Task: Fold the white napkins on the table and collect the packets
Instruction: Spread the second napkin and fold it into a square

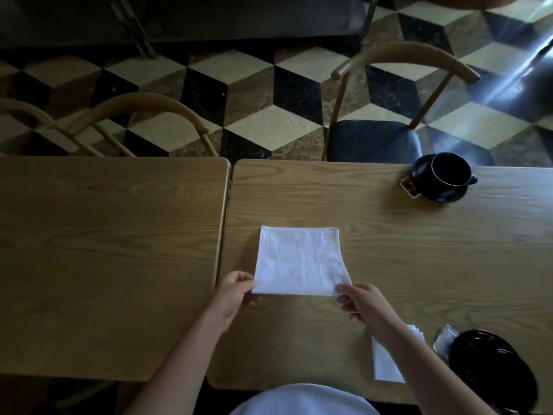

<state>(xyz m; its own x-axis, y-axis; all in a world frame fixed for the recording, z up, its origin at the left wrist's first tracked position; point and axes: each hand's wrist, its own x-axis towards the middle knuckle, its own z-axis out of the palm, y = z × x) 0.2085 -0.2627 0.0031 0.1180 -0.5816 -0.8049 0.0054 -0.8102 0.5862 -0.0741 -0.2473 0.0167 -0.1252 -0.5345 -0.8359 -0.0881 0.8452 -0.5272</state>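
At the near edge of the right-hand table (389,235), the left hand (236,295) pinches the near-left corner of the white napkin (299,260) and the right hand (363,305) pinches its near-right corner. A folded napkin (384,366) and a packet (444,339) lie near the near-right corner beside a black plate (490,363). Another packet (409,188) sits tucked under the saucer (449,194) at the far edge.
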